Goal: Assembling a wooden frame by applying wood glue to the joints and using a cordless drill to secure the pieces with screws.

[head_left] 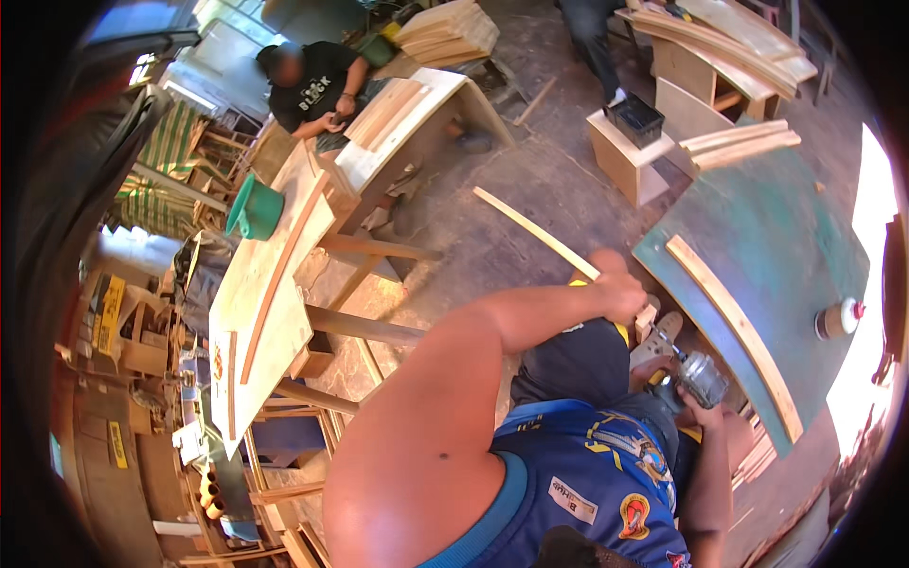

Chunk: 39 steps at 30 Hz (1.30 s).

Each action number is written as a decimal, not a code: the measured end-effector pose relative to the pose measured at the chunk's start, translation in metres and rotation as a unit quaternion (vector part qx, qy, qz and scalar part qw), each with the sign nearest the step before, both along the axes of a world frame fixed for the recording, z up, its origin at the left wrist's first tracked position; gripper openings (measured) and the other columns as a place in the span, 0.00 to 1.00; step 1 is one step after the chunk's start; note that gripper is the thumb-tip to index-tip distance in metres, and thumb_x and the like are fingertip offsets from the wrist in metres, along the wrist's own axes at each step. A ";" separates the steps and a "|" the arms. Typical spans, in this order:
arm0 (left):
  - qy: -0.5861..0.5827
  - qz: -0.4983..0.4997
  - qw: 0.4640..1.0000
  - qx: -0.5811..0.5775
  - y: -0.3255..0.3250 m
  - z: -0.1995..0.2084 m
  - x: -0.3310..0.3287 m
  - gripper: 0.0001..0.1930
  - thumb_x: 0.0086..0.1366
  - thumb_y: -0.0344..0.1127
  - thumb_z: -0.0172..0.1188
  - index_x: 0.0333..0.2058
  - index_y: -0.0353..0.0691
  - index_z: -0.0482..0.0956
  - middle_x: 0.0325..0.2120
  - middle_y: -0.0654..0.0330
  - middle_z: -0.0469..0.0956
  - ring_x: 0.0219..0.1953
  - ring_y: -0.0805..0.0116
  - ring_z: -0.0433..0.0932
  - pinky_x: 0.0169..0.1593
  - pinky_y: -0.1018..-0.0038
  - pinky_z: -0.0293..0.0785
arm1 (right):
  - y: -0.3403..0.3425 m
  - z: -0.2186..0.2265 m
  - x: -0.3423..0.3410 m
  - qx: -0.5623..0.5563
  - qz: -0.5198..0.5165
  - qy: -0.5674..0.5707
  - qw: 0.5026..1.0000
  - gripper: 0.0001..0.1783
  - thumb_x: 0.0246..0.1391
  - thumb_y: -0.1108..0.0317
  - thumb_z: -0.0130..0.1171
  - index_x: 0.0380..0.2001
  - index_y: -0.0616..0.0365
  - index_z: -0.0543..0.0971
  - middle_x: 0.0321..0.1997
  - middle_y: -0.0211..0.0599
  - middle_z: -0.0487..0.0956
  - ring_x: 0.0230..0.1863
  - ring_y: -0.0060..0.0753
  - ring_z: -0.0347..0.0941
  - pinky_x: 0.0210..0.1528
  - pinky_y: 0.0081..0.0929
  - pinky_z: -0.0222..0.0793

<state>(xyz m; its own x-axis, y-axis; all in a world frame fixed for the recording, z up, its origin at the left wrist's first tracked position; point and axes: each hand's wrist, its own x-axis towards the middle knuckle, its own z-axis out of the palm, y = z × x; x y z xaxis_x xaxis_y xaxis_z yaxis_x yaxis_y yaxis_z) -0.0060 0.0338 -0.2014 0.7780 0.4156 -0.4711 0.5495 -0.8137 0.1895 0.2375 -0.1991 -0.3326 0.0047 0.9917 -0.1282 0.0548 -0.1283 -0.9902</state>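
My left hand point(622, 295) is closed around a thin pale wooden strip point(535, 230). The strip's long end reaches up and left, and its short end shows just past my fist. In my right hand point(703, 409) is a power drill point(701, 379) with a silver front housing and a dark body. Its bit points toward the short end of the strip; whether they touch I cannot tell. Both hands are close together over my lap. My right fingers are partly hidden by the drill.
A green board table point(757, 208) at right bears a curved wooden slat point(734, 331) and a bottle point(839, 319). A plywood bench point(284, 293) with a green bucket point(256, 208) stands at left. A seated co-worker point(317, 95) handles something beyond it. A black crate point(634, 121) sits on a box.
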 end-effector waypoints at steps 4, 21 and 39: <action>0.003 0.003 1.000 -0.007 0.002 -0.002 -0.006 0.14 0.48 0.40 0.59 0.34 0.44 0.83 0.33 0.53 0.82 0.38 0.52 0.80 0.40 0.58 0.76 | 0.006 0.006 0.001 -0.021 0.022 -0.049 0.998 0.28 0.43 0.64 0.70 0.49 0.57 0.75 0.47 0.34 0.77 0.51 0.33 0.72 0.55 0.32 0.66; -0.004 0.030 1.000 0.004 0.006 -0.005 -0.005 0.09 0.44 0.36 0.61 0.24 0.40 0.83 0.24 0.50 0.80 0.31 0.51 0.80 0.39 0.61 0.76 | 0.027 0.022 0.004 0.126 0.183 -0.102 0.970 0.31 0.51 0.65 0.62 0.59 0.53 0.67 0.58 0.35 0.71 0.59 0.32 0.67 0.61 0.31 0.59; 0.037 0.022 0.999 -0.001 0.007 -0.003 -0.007 0.11 0.50 0.39 0.60 0.32 0.43 0.83 0.29 0.52 0.81 0.34 0.53 0.81 0.39 0.61 0.77 | 0.037 0.030 0.009 0.053 0.197 -0.056 0.977 0.33 0.51 0.58 0.63 0.60 0.51 0.66 0.59 0.34 0.70 0.61 0.35 0.65 0.62 0.30 0.58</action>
